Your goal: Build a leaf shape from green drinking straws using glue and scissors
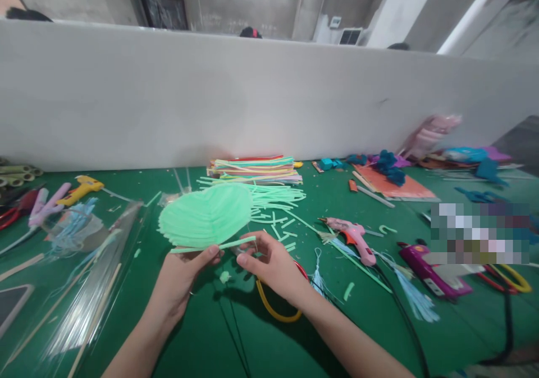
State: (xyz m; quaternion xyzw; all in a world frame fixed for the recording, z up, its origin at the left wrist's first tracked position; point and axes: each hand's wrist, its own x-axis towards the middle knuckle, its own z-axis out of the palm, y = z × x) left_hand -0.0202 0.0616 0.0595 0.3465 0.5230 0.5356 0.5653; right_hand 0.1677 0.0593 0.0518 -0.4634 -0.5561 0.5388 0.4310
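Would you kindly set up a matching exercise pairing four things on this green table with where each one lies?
Things:
1. green leaf shape
2. pink glue gun
3. yellow glue gun
4. stack of coloured strips

Places:
A. far left of the table
B. at the back, by the white wall
C. right of the right hand
D. held in both hands

Pairs: 1-D, 2-C, 3-A, 4-B. The left hand and right hand pinch the leaf's lower edge.
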